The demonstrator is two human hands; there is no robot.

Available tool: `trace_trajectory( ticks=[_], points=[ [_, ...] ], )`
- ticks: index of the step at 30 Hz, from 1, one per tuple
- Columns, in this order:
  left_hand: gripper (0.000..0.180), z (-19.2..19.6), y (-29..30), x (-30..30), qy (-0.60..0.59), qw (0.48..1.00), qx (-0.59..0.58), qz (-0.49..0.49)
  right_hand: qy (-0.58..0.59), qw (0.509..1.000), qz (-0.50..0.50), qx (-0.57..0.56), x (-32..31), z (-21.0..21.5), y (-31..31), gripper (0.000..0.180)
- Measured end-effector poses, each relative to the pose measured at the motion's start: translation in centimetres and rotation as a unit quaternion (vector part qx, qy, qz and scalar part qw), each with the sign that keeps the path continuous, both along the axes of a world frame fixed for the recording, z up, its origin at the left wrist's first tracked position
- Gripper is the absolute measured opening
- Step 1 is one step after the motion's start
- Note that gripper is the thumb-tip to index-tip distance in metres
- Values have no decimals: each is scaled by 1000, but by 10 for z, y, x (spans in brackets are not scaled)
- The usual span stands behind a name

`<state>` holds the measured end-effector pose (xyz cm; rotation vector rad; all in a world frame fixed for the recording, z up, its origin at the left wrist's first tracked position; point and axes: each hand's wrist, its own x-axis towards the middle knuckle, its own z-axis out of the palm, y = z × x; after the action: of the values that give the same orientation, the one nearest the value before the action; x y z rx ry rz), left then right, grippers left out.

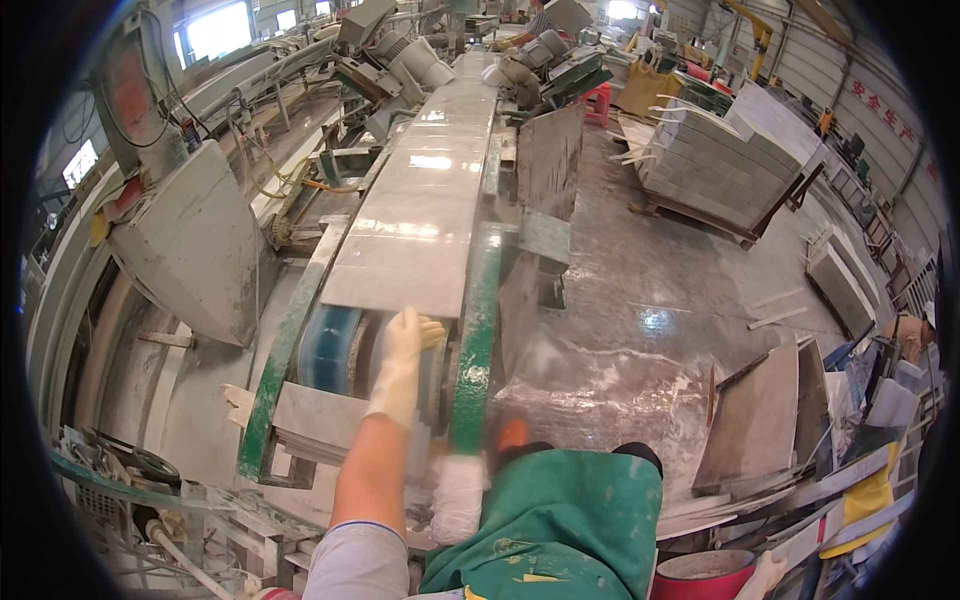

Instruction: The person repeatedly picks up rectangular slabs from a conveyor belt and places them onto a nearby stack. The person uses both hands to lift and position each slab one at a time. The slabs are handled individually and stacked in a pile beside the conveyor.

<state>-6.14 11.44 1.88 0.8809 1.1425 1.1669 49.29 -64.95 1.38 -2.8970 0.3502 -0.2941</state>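
My left hand (404, 350), in a pale glove, reaches forward to the near edge of a long light stone slab (395, 265). Its fingers look stretched out at that edge, over or against it; I cannot tell how firmly they touch. The slab lies flat and wet on a roller conveyor with green side rails (477, 350). Under my forearm a blue roller (330, 345) shows, and left of it rest some stacked pale stone strips (315, 415). My right hand is not in view. A pale wrapped bundle (458, 500) sits at the near end of the right rail.
Motor-driven machine heads (415, 65) flank the conveyor farther along. A large stone piece (195, 245) stands at left. Stacked slabs (720, 170) occupy the right floor. More slabs (755, 415) lean nearer, above a red bucket (705, 565). The floor (600, 330) is wet.
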Motion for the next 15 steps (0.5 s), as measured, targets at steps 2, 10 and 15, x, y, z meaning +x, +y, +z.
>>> trace_trajectory(
  ticks=[2, 10, 15],
  points=[
    [37, 1, 10, -1, 11, 998, -47, -27, -10, 995, 2, 98, -6, -2, 1, 71],
    [34, -6, 12, 2, 3, 1000, -9, -15, 64, 938, -7, 340, -54, 78, 63, 88],
    [32, -10, 15, 0, -11, 999, 0, -35, 63, 824, -11, 563, -65, 123, 63, 85]
  ],
)
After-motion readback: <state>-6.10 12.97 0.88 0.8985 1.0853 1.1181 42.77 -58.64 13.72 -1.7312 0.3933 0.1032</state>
